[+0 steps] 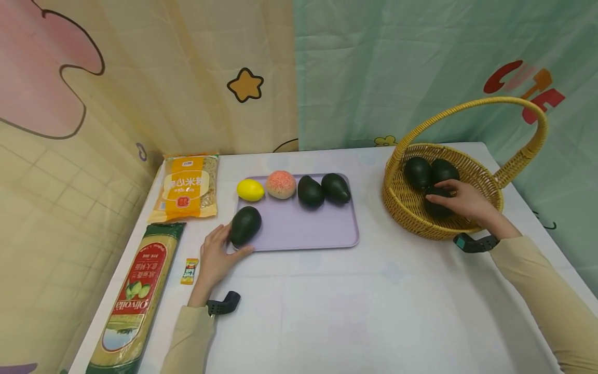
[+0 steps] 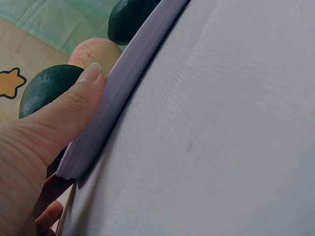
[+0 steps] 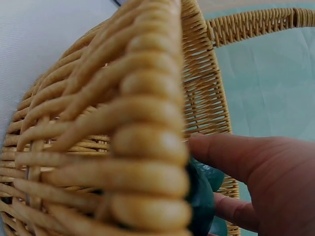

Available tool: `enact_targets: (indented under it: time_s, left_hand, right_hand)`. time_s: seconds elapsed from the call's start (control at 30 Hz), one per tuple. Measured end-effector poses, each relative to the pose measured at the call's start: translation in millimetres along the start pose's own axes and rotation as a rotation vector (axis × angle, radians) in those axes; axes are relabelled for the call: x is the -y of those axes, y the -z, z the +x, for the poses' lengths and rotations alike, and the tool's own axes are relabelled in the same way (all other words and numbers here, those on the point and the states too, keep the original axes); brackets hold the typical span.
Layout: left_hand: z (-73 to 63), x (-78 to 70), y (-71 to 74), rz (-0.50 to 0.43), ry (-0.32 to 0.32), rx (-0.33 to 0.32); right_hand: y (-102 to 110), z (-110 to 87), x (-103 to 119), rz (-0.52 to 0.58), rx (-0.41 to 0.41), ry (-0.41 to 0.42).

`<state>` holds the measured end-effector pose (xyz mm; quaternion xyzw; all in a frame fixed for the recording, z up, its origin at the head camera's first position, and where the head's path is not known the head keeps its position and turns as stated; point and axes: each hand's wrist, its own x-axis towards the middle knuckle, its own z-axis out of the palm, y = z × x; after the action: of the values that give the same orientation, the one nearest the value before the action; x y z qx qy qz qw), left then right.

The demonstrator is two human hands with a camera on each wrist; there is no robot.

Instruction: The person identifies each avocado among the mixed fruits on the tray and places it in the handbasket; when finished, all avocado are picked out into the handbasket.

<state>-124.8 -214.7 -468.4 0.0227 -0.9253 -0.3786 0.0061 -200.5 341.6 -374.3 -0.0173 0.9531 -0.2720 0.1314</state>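
Woven yellow cane forms the round basket [image 1: 397,210], its blurred rim filling much of the right wrist view and hiding most of what lies inside. Bent over one dark, glossy avocado [image 1: 437,208] in there, the right hand [image 1: 462,200] has it between thumb and fingers and covers part of it; two more avocados [image 1: 418,172] sit just beyond. At the near left corner of a smooth lilac tray [image 1: 303,228], the left hand [image 1: 217,254] is spread wide around a plump avocado [image 1: 246,226]; some fingertips are hidden, so how firmly they press cannot be told. Along the far edge come a lemon [image 1: 250,190], a speckled peach [image 1: 281,185] and two pear-shaped avocados [image 1: 310,192]. Off to the left, a long pasta packet [image 1: 140,291] is cut off by the bottom of the head view.
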Motion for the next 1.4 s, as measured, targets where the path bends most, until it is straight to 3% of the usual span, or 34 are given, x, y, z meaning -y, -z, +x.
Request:
enact_targets:
  time_s: [0.3,0.7,1.0,1.2,1.4]
  left_hand:
    - [-0.1,0.5,0.3,0.002,0.013,0.007]
    - [0.0,1.1,-1.1,0.0,-0.007,-0.004]
    - [-0.1,2.0,-1.2,0.0,-0.004,-0.001]
    - [0.2,2.9,-1.1,-0.003,-0.001,0.002]
    - [0.2,2.5,-1.2,-0.002,-0.004,0.001]
  right_hand:
    - [2.1,-4.2,2.9,-0.019,-0.077,0.028]
    - [-2.9,-14.6,15.4,-0.011,-0.285,0.103]
    - [-8.4,-30.8,33.6,0.1,-0.489,0.113]
    - [-18.1,-38.1,47.4,0.209,-0.655,0.218]
    - [-29.1,-43.7,66.1,0.304,-0.733,0.396]
